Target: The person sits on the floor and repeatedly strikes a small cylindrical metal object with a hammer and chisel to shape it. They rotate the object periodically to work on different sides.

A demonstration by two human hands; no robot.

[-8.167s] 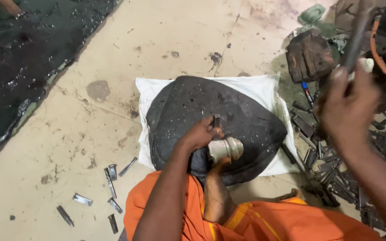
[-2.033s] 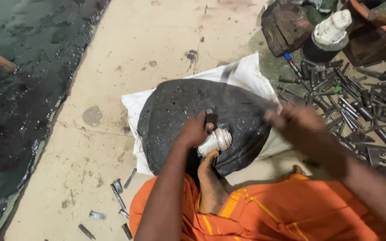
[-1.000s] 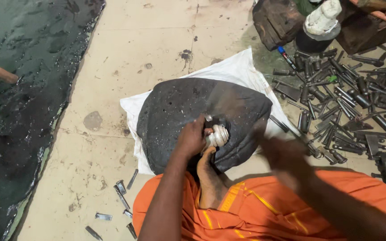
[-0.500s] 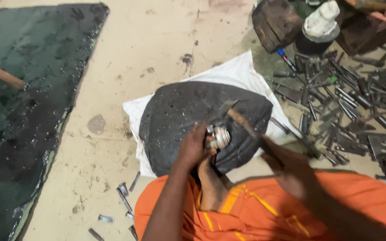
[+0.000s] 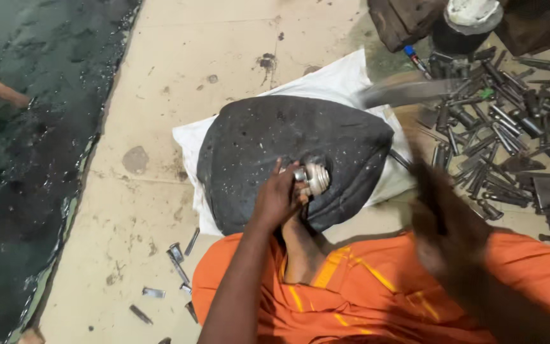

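Observation:
My left hand (image 5: 276, 200) grips a small silvery metal cylinder (image 5: 313, 178) and holds it against a large dark rounded block (image 5: 288, 143) that rests on a white sack (image 5: 338, 79). A bare foot (image 5: 297, 245) is pressed against the block just below the cylinder. My right hand (image 5: 444, 216), blurred by motion, holds a hammer; its wooden handle and metal head (image 5: 405, 92) are raised up and to the right of the block. Orange cloth (image 5: 351, 293) covers my legs at the bottom.
A big pile of dark metal rods and bolts (image 5: 510, 121) lies at the right. A black can with a white top (image 5: 466, 25) and a rusty block (image 5: 405, 19) stand at the back right. Small metal scraps (image 5: 176, 255) lie on the pale floor at left, beside a dark mat (image 5: 27, 146).
The hammer has swung up and away from the cylinder to the right; half a second ago its head was down at the cylinder. My left hand keeps hold of the cylinder.

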